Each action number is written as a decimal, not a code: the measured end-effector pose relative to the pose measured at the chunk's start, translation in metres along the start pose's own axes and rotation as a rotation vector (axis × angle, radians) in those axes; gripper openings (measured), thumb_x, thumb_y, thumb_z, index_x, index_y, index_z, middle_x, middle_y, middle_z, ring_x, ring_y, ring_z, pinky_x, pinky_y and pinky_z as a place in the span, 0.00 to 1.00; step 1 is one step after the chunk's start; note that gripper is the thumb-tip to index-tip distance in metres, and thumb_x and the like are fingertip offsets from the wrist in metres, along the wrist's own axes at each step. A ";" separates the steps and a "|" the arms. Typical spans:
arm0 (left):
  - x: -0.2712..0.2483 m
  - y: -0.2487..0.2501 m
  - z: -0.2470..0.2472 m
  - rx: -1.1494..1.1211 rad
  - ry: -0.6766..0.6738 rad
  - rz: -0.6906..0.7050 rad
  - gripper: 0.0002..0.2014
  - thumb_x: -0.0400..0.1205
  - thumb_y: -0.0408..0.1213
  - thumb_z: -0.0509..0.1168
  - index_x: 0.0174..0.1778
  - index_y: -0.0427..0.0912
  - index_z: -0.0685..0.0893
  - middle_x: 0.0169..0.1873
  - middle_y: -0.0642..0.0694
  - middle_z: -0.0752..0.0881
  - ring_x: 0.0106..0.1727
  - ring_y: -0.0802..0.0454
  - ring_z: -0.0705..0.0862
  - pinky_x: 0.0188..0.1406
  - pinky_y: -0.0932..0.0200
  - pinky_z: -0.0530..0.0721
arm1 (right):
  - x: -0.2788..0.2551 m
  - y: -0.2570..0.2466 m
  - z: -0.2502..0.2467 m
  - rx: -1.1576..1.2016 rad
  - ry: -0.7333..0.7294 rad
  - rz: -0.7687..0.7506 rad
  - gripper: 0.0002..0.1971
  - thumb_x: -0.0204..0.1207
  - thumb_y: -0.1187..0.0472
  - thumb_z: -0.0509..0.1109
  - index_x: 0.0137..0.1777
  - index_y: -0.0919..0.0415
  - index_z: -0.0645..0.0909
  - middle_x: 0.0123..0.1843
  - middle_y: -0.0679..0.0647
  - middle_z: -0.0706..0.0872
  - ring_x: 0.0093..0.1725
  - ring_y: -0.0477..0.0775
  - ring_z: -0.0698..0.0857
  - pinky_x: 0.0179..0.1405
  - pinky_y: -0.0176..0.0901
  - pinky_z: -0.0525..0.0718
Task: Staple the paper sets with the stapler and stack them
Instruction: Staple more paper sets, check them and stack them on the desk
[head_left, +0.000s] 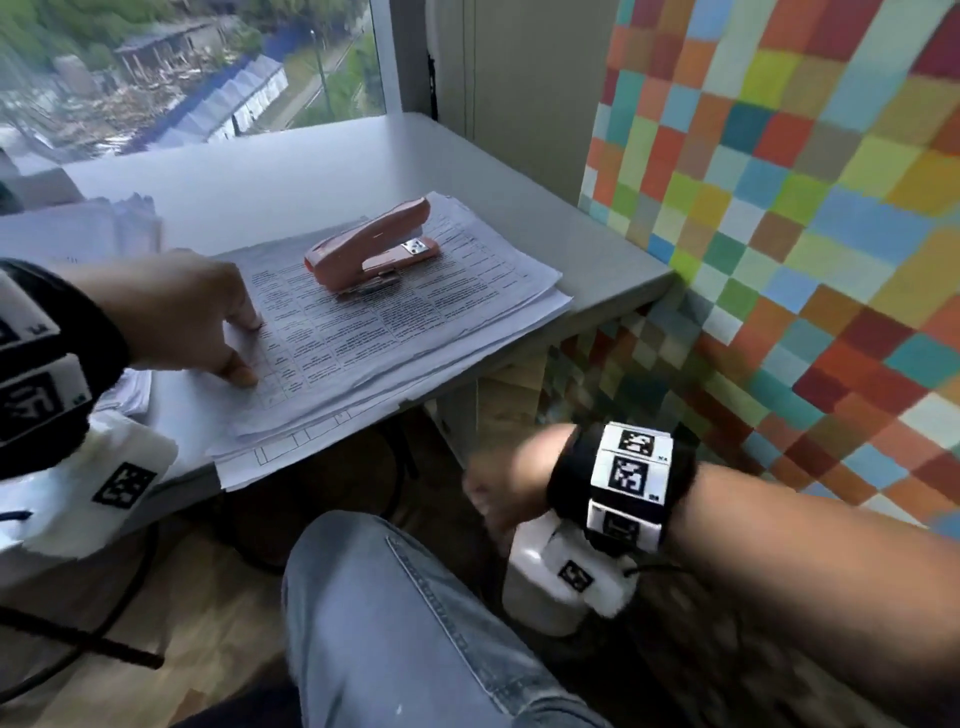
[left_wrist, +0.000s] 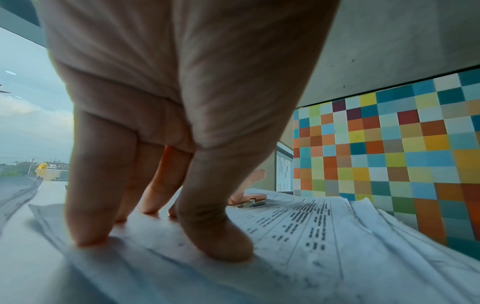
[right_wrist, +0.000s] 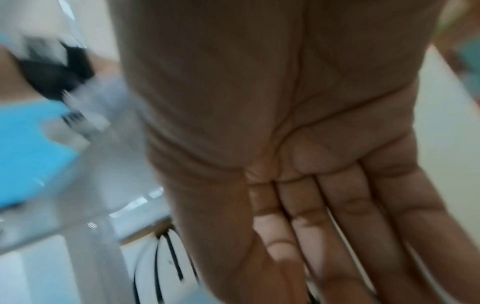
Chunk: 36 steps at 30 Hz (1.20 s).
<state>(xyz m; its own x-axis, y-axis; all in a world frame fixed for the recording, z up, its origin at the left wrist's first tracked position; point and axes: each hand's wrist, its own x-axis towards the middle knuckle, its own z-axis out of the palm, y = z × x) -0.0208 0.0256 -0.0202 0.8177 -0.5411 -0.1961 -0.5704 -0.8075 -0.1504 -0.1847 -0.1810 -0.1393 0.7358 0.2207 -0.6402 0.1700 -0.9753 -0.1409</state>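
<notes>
A pink stapler lies on top of a loose pile of printed paper sheets at the near right corner of the grey table. My left hand presses its straight fingertips down on the pile's left part, holding nothing; the stapler lies beyond them. My right hand hangs below the table edge, above my knee, blurred. In the right wrist view its fingers are stretched out straight and empty.
Another heap of papers lies at the table's far left. A wall of coloured squares stands close on the right. A window runs behind the table. My jeans-clad leg is under the front edge.
</notes>
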 end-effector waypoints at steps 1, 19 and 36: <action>-0.003 0.003 -0.002 0.037 -0.014 0.005 0.35 0.63 0.52 0.82 0.67 0.48 0.85 0.40 0.46 0.85 0.42 0.47 0.79 0.51 0.60 0.81 | -0.018 -0.011 -0.027 -0.008 0.028 -0.015 0.04 0.73 0.62 0.70 0.42 0.63 0.84 0.33 0.53 0.82 0.28 0.49 0.75 0.21 0.32 0.70; -0.039 0.022 -0.021 -0.337 -0.012 -0.255 0.25 0.70 0.55 0.77 0.52 0.41 0.79 0.44 0.48 0.80 0.46 0.49 0.79 0.45 0.57 0.79 | 0.017 -0.042 -0.207 -0.348 0.437 0.269 0.36 0.61 0.42 0.83 0.66 0.57 0.76 0.60 0.55 0.85 0.57 0.57 0.84 0.50 0.47 0.82; -0.043 0.010 -0.033 -1.092 0.117 -0.474 0.26 0.77 0.44 0.73 0.67 0.32 0.80 0.56 0.38 0.82 0.50 0.47 0.78 0.48 0.60 0.77 | 0.032 -0.029 -0.213 -0.329 0.370 0.314 0.39 0.57 0.36 0.82 0.64 0.55 0.77 0.59 0.52 0.87 0.58 0.56 0.84 0.63 0.48 0.81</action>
<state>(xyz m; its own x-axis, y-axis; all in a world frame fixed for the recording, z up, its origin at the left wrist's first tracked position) -0.0591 0.0328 0.0189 0.9633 -0.1085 -0.2456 0.1102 -0.6745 0.7300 -0.0260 -0.1449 0.0051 0.9536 -0.0342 -0.2990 0.0577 -0.9544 0.2930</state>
